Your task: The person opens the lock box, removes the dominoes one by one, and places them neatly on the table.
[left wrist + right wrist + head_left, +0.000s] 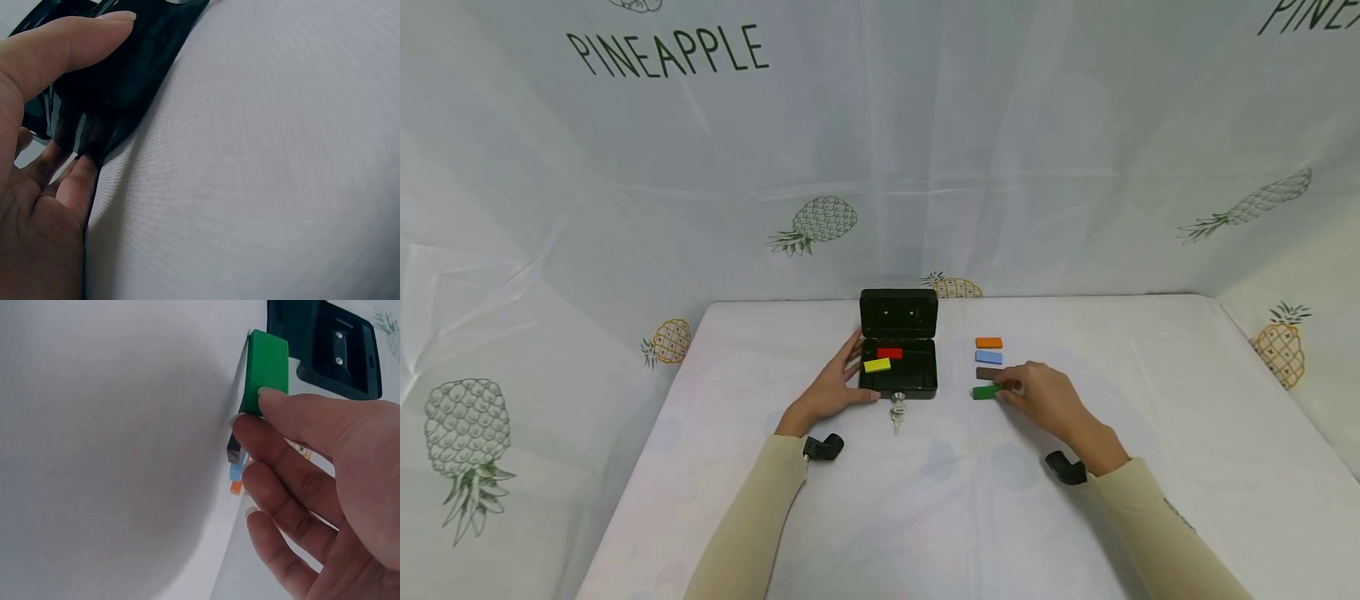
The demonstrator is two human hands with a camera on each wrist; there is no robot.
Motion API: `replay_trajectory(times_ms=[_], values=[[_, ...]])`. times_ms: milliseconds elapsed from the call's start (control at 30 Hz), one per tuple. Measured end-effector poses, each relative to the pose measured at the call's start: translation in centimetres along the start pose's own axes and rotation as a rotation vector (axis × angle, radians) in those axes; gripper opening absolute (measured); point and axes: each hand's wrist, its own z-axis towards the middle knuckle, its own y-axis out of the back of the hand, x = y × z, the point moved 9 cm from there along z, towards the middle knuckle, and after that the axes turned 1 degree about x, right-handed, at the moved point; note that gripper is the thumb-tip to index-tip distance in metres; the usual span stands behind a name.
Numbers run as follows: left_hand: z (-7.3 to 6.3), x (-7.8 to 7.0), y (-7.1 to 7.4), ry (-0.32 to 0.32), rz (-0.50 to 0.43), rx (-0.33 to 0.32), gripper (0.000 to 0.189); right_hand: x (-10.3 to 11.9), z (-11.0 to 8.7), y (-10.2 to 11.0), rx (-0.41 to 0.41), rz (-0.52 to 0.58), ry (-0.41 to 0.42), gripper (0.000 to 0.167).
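A black cash box point(917, 385) stands on the white table with its lid point(898, 313) raised. A red block point(890, 353) and a yellow block point(877, 365) lie inside. My left hand point(831, 390) rests against the box's left side, fairly straight fingers along the wall and thumb at the front edge. My right hand point(1047, 402) pinches a green block point(267, 365) by one end between thumb and forefinger, right of the box. Just behind it lies a brown block point(988, 373), then a blue block point(988, 357) and an orange block point(988, 342).
Keys point(897, 410) hang from the lock at the box's front, lying toward me. A white cloth with pineapple prints point(824, 219) hangs behind the table point(940, 517), whose back edge runs just behind the box.
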Motion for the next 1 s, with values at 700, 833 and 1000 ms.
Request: replay_trajectory(times_ms=[700,833,1000], values=[[0.0,-0.3,0.1,-0.021,-0.003,-0.007,0.119,1.5,1.0,1.3,-0.059,-0.031,0.063,0.009],[0.0,-0.4,0.1,-0.014,-0.005,-0.012,0.120,4.3,2.3,2.0,-0.110,-0.019,0.164,0.012],[0.1,-0.3,0.0,-0.013,-0.023,-0.008,0.120,7.8,4.3,1.8,-0.134,-0.067,0.271,0.019]])
